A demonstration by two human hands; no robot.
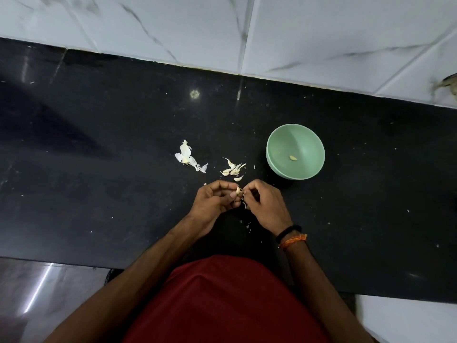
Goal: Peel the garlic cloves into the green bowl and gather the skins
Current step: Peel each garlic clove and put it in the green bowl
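Observation:
My left hand pinches a small garlic clove just above the black counter. My right hand meets it from the right, fingertips pinching at the clove's skin. The green bowl stands to the upper right of my hands, with one peeled clove lying inside it. Several unpeeled cloves lie in a loose heap just beyond my hands. A white papery garlic skin with the root stub lies to their left.
The black counter runs the full width, backed by a white marble-tiled wall. Tiny skin flakes are scattered below my hands. My red shirt presses against the counter's near edge.

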